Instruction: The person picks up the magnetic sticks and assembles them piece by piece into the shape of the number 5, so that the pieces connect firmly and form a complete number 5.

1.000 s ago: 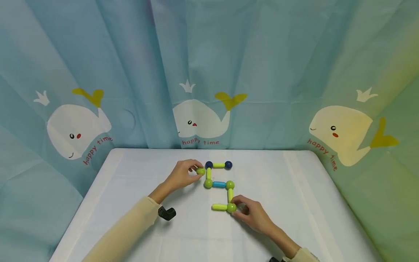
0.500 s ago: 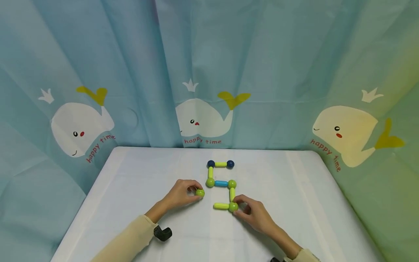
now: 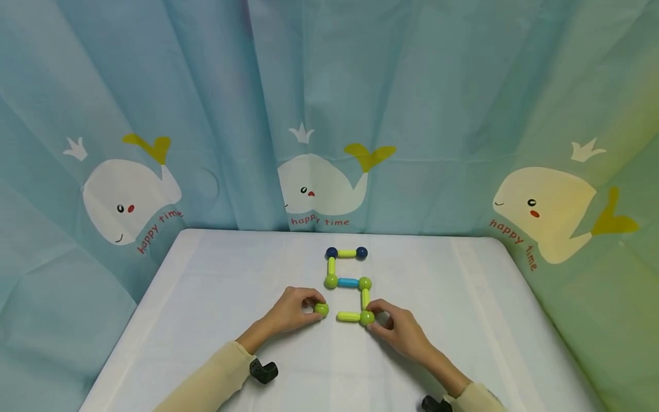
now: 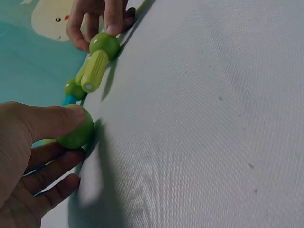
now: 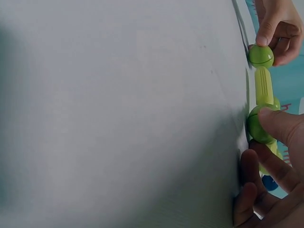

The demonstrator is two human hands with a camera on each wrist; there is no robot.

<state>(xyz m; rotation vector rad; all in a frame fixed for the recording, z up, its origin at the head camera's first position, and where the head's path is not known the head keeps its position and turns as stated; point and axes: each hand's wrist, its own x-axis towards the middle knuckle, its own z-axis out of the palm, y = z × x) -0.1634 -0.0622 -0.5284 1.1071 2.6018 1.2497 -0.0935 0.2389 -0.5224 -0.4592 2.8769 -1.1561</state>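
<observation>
My left hand (image 3: 296,311) pinches a loose green ball (image 3: 321,309) between thumb and fingers, a short gap left of a yellow-green rod's (image 3: 348,316) bare end. My right hand (image 3: 403,330) grips the green corner ball (image 3: 367,317) to which that rod is joined. From this corner the chain runs up a second yellow-green rod to another green ball (image 3: 365,283). A blue rod (image 3: 348,282) links it to a green ball (image 3: 331,281) on the left. Above, yellow-green rods lead to two dark blue balls (image 3: 332,253). In the left wrist view, the rod's tip (image 4: 90,87) faces the held ball (image 4: 78,130).
A white-covered table (image 3: 231,263) bears the S-shaped chain. Behind and around it hangs a blue-green curtain (image 3: 437,114) printed with whales. Black wrist cameras (image 3: 264,372) sit at both cuffs.
My left hand has carried the loose green ball from beside the upper rod down toward the front, then slightly right, near the lowest rod's end. My right hand keeps its grip; the chain shifted slightly.
</observation>
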